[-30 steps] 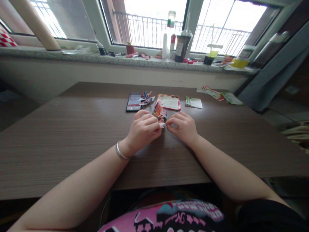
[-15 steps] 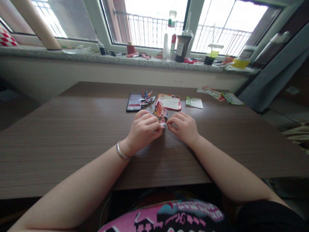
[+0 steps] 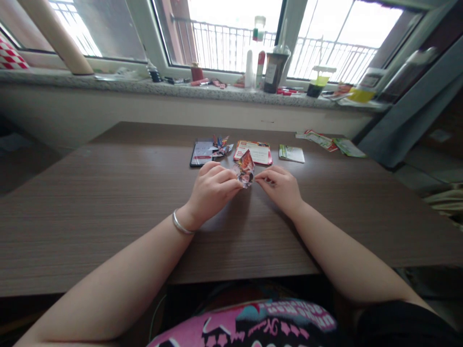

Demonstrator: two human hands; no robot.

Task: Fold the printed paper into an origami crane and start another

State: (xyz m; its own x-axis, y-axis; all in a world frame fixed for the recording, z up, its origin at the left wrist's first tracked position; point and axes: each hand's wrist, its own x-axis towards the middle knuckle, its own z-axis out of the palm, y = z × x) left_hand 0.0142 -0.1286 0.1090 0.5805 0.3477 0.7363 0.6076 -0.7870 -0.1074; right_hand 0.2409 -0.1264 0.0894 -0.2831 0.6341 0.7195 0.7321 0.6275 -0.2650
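Observation:
A small folded piece of printed paper, pointed at the top, stands between my hands above the table. My left hand, with a silver bangle at its wrist, pinches the paper's lower left side. On the other side, my right hand has thumb and forefinger closed together at the paper's right edge. Behind the hands, a folded paper shape with several points lies against a dark-framed phone. A stack of printed cards is just behind the paper.
Another small card stack lies to the right on the brown table. Farther right are loose printed cards. Along the stone windowsill stand a dark drink cup, bottles and small items.
The folded paper has turned more upright and shifted slightly right, showing more of its printed face. My right hand has moved a little to the right; my left hand has moved slightly.

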